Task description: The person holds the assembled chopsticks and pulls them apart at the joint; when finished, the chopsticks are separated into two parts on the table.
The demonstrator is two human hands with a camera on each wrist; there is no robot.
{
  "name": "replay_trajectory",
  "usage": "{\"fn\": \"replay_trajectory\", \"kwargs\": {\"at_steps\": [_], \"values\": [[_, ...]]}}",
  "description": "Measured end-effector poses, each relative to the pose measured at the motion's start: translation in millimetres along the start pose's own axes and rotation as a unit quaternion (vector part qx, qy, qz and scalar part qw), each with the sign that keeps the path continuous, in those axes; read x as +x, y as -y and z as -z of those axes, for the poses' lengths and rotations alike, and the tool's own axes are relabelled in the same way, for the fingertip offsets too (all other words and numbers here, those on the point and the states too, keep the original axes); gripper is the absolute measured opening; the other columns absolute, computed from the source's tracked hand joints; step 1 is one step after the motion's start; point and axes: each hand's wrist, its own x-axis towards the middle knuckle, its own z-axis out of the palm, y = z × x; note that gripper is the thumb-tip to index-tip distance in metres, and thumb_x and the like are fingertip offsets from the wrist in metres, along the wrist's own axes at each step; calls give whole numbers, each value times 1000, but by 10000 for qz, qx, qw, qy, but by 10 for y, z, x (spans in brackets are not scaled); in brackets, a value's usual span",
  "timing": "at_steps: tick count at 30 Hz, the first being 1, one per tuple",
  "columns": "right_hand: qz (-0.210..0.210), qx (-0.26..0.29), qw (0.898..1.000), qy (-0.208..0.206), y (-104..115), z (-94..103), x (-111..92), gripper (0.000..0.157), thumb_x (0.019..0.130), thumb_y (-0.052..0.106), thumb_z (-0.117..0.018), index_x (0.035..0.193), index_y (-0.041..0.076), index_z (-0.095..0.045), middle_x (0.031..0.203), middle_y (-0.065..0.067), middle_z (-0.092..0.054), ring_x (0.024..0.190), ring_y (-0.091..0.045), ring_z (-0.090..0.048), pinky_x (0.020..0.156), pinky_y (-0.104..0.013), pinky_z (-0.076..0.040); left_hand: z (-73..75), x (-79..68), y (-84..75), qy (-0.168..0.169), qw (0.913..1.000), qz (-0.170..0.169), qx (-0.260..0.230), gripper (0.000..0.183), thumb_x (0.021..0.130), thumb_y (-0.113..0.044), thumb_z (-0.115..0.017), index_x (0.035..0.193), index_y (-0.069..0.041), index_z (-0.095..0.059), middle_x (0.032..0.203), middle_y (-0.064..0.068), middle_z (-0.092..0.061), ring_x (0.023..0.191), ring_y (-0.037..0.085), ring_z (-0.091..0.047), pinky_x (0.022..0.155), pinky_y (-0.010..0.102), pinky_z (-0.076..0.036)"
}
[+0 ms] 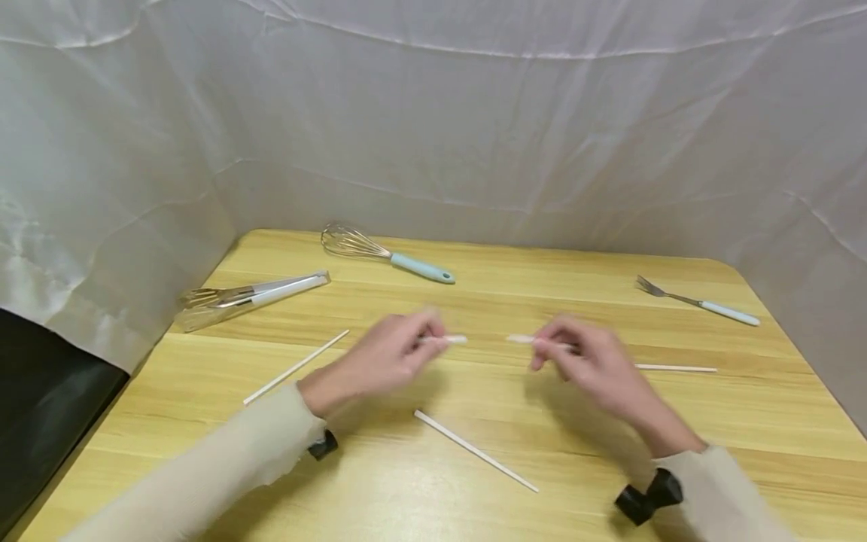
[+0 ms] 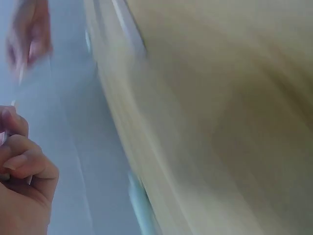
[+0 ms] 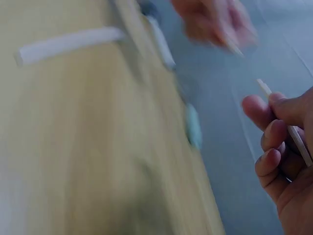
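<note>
Over the middle of the table, my left hand [image 1: 389, 357] pinches a slim white stick [image 1: 457, 339], its end pointing right. Opposite it, my right hand [image 1: 589, 357] pinches another slim white stick [image 1: 520, 339], its end pointing left. A short gap separates the two ends. In the right wrist view, the right hand's stick [image 3: 297, 139] runs between thumb and fingers into the palm. Curled fingers hide most of the left hand's stick. Below the hands, a longer, tapered, chopstick-like white stick [image 1: 474, 450] lies slanted on the table.
More white sticks lie left [image 1: 296, 366] and right [image 1: 676, 369] of the hands. A whisk [image 1: 420, 267] with a light-blue handle is at the back. A clear packet [image 1: 291, 286] of white-handled utensils lies left, a fork [image 1: 728, 312] right. Grey cloth [image 1: 501, 135] hangs behind.
</note>
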Motion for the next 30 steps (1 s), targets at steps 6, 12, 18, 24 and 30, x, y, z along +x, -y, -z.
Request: {"fn": "replay_trajectory", "kwargs": {"at_steps": [6, 12, 18, 24, 30], "values": [[-598, 75, 9975, -361, -248, 467, -249, 6, 111, 8, -63, 112, 5, -68, 90, 3, -80, 67, -16, -57, 59, -32, -46, 482, -285, 377, -894, 9914, 935, -192, 8, 111, -19, -62, 110, -11, -62, 77, 5, -55, 62, 14, -45, 53, 23, -37], [-535, -183, 9979, -322, -363, 437, -339, 9, 108, 6, -67, 115, 6, -73, 97, 2, -79, 76, -11, -64, 65, -26, -52, 562, -234, 539, -793, 9918, 998, 101, 13, 110, -32, -68, 113, -19, -69, 90, 2, -65, 73, 18, -50, 64, 28, -42], [-459, -762, 9951, -432, -386, 250, -358, 12, 103, 13, -77, 108, 23, -80, 104, 4, -75, 92, -4, -67, 81, -16, -53, 469, -84, 559, -749, 9916, 796, 685, 12, 107, -34, -73, 111, -23, -75, 101, -5, -73, 86, 17, -60, 76, 34, -49], [-168, -858, 9955, -357, -417, 106, -346, 17, 98, 9, -81, 102, 25, -81, 99, 7, -72, 90, -5, -63, 79, -17, -49, 370, 59, 520, -484, 9920, 768, 875, 9, 107, -33, -73, 109, -25, -77, 104, -8, -76, 95, 14, -67, 88, 38, -54], [-266, -878, 9957, -91, -414, -22, -305, 13, 100, 13, -81, 103, 26, -80, 101, 11, -72, 93, -4, -65, 85, -18, -54, 267, 168, 485, -116, 9915, 747, 1058, 12, 108, -29, -71, 114, -22, -78, 105, -8, -77, 97, 13, -68, 91, 40, -56]]}}
